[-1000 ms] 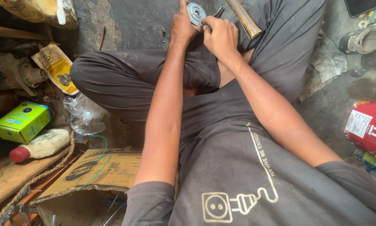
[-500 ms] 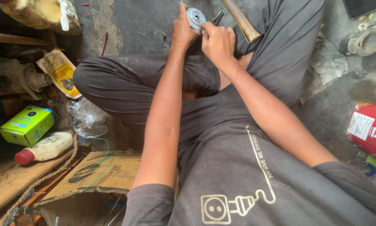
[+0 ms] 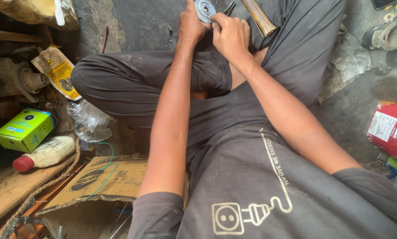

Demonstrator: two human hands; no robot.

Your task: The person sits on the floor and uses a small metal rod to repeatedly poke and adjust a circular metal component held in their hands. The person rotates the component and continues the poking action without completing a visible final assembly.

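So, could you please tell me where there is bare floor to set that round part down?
The clearest patch is the grey floor above the bent knee, left of the left hand holding the round metal part. A narrower strip lies right of the leg, by the red canister. The left side is crowded: green box, white bottle, cardboard box.

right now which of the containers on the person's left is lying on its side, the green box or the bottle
The white bottle with the red cap. It lies flat on the wooden board, cap pointing left. The green box just above it sits on a broad face, tilted slightly.
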